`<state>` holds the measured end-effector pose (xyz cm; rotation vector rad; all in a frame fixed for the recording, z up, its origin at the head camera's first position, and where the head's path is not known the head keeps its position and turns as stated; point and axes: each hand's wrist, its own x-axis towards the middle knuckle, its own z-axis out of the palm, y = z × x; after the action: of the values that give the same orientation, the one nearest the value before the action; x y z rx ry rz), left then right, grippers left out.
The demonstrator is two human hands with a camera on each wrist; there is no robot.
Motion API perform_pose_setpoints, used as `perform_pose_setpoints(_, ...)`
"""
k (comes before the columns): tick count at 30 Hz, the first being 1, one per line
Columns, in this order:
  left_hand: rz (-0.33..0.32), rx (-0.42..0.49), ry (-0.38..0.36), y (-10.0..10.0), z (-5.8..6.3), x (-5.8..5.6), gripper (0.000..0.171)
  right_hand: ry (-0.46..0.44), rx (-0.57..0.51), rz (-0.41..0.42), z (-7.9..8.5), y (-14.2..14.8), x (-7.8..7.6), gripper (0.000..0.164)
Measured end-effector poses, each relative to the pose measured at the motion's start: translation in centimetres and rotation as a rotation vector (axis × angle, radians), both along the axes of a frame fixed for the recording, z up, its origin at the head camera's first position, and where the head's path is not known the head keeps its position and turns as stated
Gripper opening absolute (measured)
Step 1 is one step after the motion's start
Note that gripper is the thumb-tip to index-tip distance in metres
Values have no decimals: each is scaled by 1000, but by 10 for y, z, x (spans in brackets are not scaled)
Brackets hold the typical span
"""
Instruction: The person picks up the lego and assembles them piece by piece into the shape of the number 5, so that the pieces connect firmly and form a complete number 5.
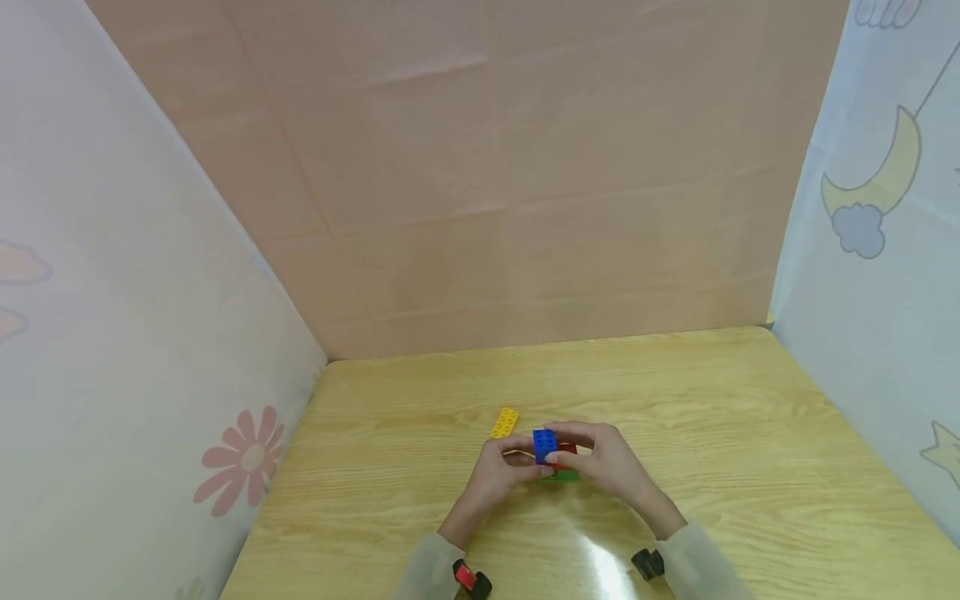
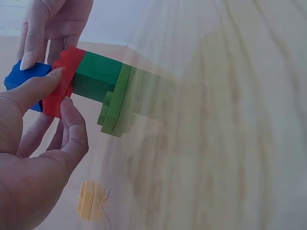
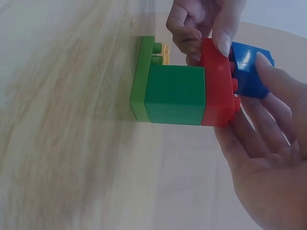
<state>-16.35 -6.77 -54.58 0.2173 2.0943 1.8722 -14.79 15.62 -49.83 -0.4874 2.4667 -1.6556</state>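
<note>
A stack of toy building bricks stands on the table: a light green plate (image 3: 140, 88) at the bottom, a dark green brick (image 3: 175, 95) on it, then a red brick (image 3: 217, 96). My left hand (image 1: 495, 473) holds the red brick between thumb and fingers. My right hand (image 1: 613, 460) pinches a blue brick (image 1: 544, 442) at the top of the stack. In the right wrist view the blue brick is tilted over the red one, with red studs showing beside it. The light green plate reaches past the dark green brick, its studs bare there.
A yellow brick (image 1: 505, 422) lies on the wood-grain table (image 1: 360, 500) just beyond my left hand. A brown paper-like backing (image 1: 525, 208) rises behind the table, and pale printed walls (image 1: 135, 292) stand on both sides.
</note>
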Motion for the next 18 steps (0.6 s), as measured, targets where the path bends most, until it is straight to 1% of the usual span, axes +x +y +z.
perform_pose_setpoints(3, 5, 4, 1, 1, 1, 0, 32, 18, 29, -5, 1, -1, 1, 39)
perform_pose_setpoints(10, 7, 6, 4, 1, 2, 1, 31, 108, 112, 17, 2, -1, 2, 40)
perform_pose_setpoints(18, 5, 19, 8, 0, 0, 2, 32, 119, 98, 56, 1, 0, 2, 40)
